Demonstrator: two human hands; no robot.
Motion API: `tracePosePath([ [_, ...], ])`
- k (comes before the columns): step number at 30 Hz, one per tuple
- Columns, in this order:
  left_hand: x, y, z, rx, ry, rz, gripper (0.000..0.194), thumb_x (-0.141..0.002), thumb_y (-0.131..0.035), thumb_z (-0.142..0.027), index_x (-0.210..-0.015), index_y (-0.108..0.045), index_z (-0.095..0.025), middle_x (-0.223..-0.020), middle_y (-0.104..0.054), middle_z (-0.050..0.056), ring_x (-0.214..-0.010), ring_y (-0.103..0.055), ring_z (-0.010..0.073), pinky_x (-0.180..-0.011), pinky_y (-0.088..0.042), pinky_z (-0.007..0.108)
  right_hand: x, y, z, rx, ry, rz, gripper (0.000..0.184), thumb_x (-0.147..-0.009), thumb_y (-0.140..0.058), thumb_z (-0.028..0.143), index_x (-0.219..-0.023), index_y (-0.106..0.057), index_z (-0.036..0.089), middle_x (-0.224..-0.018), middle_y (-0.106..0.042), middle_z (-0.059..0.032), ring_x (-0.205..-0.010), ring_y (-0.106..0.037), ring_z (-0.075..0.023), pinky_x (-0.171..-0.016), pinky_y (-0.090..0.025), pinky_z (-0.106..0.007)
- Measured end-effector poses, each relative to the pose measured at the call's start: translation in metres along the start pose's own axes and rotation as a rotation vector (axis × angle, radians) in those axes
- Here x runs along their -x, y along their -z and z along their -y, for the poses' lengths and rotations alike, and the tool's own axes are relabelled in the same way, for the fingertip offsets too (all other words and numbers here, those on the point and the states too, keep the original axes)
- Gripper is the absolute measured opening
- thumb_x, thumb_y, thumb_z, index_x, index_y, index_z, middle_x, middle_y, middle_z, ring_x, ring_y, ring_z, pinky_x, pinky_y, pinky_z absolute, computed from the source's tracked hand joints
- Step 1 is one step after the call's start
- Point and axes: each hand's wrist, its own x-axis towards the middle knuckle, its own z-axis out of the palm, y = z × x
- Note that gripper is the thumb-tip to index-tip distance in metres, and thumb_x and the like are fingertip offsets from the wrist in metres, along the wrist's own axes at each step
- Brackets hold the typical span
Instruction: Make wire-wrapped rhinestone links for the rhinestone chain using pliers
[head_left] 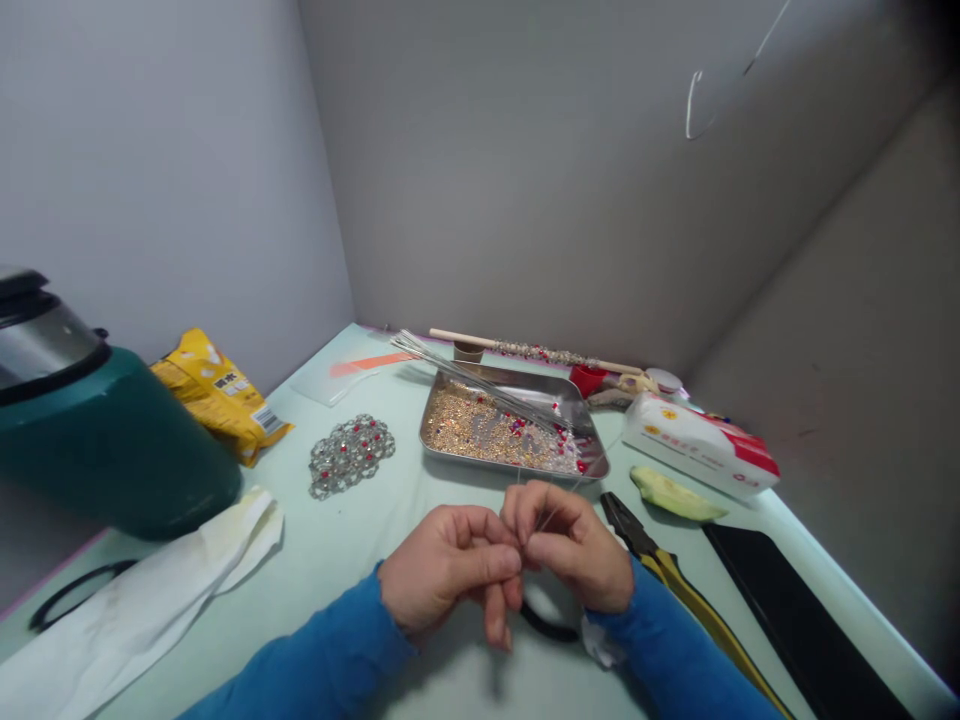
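My left hand [457,562] and my right hand [571,540] meet above the near part of the table, fingertips touching. Thumb and forefinger of the left are pinched together; whatever lies between them is too small to make out. A thin, pale wire-like strand [579,482] runs up from the closed fingers of the right. Just beyond the hands stands a metal tray [517,467] of gold, clear and red beads [469,420]. A bundle of straight thin wires [450,365] lies across it. To its left rests a beaded piece [351,455] with red beads.
Yellow-handled pliers [671,565], a black flat object [795,610], a pale green piece [675,494] and a tissue pack [701,445] lie right. A teal flask [112,440], yellow packet [225,390] and white cloth [165,590] occupy the left. Behind the tray lies a beaded stick [540,352].
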Motion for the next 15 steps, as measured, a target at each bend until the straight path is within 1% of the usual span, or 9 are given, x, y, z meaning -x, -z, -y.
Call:
tracePosePath([
  [2,0.000,-0.001,-0.001,-0.091,-0.024,-0.067,0.017,-0.072,-0.062,-0.027,-0.071,-0.052,-0.013,-0.055,-0.062,0.000,-0.035,-0.054,0.0090,-0.042,-0.045,0.021,-0.001,-0.004,-0.001,0.060,-0.011,-0.069,0.015,-0.074,-0.061,0.027,-0.068,-0.050,0.018,-0.066,-0.047,0.0024,-0.059,-0.041,-0.0105,-0.054,-0.033,-0.024],
  [3,0.000,-0.003,-0.002,-0.172,-0.048,-0.134,0.016,-0.072,-0.061,-0.027,-0.070,-0.051,-0.014,-0.054,-0.062,0.000,-0.036,-0.055,0.0092,-0.042,-0.044,0.021,-0.001,-0.006,-0.002,0.106,-0.031,-0.122,0.016,-0.075,-0.060,0.027,-0.067,-0.048,0.019,-0.065,-0.045,0.0032,-0.057,-0.039,-0.0098,-0.052,-0.032,-0.024],
  [6,0.000,-0.007,-0.005,-0.506,-0.152,-0.397,0.013,-0.074,-0.057,-0.022,-0.066,-0.051,-0.014,-0.050,-0.058,-0.002,-0.039,-0.055,0.0094,-0.043,-0.039,0.019,-0.004,-0.011,-0.005,0.286,-0.114,-0.292,0.018,-0.076,-0.058,0.025,-0.066,-0.044,0.019,-0.063,-0.043,0.0050,-0.054,-0.038,-0.0087,-0.051,-0.031,-0.023],
  [7,-0.001,-0.007,-0.006,-0.580,-0.174,-0.459,0.013,-0.074,-0.056,-0.020,-0.064,-0.051,-0.014,-0.048,-0.057,-0.002,-0.039,-0.055,0.0095,-0.043,-0.038,0.019,-0.004,-0.012,-0.006,0.336,-0.127,-0.332,0.018,-0.076,-0.058,0.025,-0.066,-0.044,0.019,-0.062,-0.043,0.0052,-0.054,-0.039,-0.0087,-0.052,-0.032,-0.023],
  [8,-0.001,-0.008,-0.006,-0.612,-0.177,-0.489,0.013,-0.075,-0.055,-0.020,-0.064,-0.051,-0.014,-0.047,-0.056,-0.002,-0.039,-0.055,0.0095,-0.043,-0.037,0.020,-0.005,-0.013,-0.006,0.368,-0.131,-0.355,0.018,-0.076,-0.059,0.025,-0.067,-0.045,0.019,-0.062,-0.043,0.0054,-0.055,-0.039,-0.0087,-0.052,-0.032,-0.023],
  [10,-0.003,-0.006,-0.007,-0.555,-0.133,-0.468,0.013,-0.076,-0.055,-0.021,-0.066,-0.051,-0.013,-0.050,-0.058,-0.001,-0.039,-0.055,0.0098,-0.043,-0.038,0.021,-0.005,-0.011,-0.005,0.363,-0.147,-0.347,0.016,-0.077,-0.058,0.027,-0.069,-0.047,0.018,-0.060,-0.043,0.0058,-0.053,-0.039,-0.0083,-0.050,-0.031,-0.022],
  [13,-0.005,-0.001,-0.008,-0.380,-0.089,-0.367,0.017,-0.075,-0.058,-0.027,-0.071,-0.052,-0.012,-0.058,-0.061,0.002,-0.040,-0.055,0.0100,-0.045,-0.040,0.023,-0.005,-0.005,-0.003,0.268,-0.206,-0.262,0.015,-0.080,-0.054,0.030,-0.074,-0.049,0.018,-0.055,-0.043,0.0066,-0.048,-0.038,-0.0074,-0.047,-0.030,-0.021],
  [15,-0.006,0.003,-0.007,-0.298,-0.082,-0.310,0.022,-0.073,-0.061,-0.032,-0.074,-0.053,-0.012,-0.060,-0.061,0.002,-0.040,-0.055,0.0097,-0.047,-0.041,0.024,-0.005,-0.003,-0.002,0.215,-0.212,-0.230,0.014,-0.081,-0.054,0.030,-0.077,-0.051,0.017,-0.057,-0.045,0.0061,-0.047,-0.040,-0.0070,-0.046,-0.031,-0.021],
])
